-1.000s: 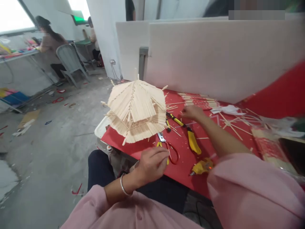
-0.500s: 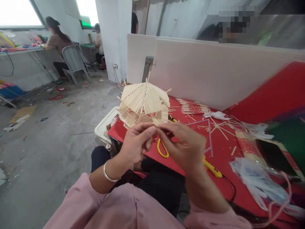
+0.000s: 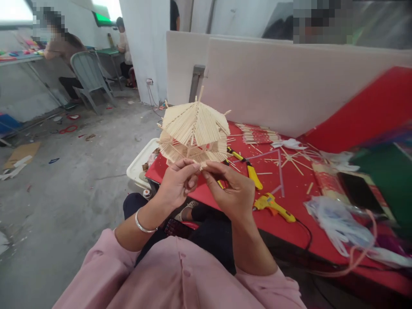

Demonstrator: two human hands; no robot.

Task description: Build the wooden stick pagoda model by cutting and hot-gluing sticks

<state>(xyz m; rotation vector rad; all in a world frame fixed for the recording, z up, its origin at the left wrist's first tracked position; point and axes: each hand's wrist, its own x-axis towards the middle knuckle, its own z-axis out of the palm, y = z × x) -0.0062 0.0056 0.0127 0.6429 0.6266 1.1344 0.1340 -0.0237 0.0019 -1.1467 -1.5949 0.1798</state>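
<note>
A model pavilion (image 3: 196, 124) of pale thin sticks, with a many-sided pointed roof, stands at the near left of the red table. Just in front of its base my left hand (image 3: 175, 184) is closed in a pinch, thumb against the curled fingers. Beside it, my right hand (image 3: 230, 186) also pinches, its fingertips almost meeting those of the left. A tiny pale bit shows between the fingertips, too small to name; whether it belongs to the model I cannot tell. To the right of my right hand lies a yellow glue gun (image 3: 273, 207) with a dark cord.
Yellow-handled pliers (image 3: 252, 174) lie behind my right hand on the red table (image 3: 289, 231). Bundled sticks (image 3: 257, 134), a phone (image 3: 360, 195) and a plastic bag (image 3: 337, 221) lie farther right. White boards (image 3: 273, 81) stand behind. A person (image 3: 66, 47) sits far left.
My right hand has come down and left, uncovering the pliers and the glue gun. My hands remain pinched together before the pavilion. The view has shifted slightly.
</note>
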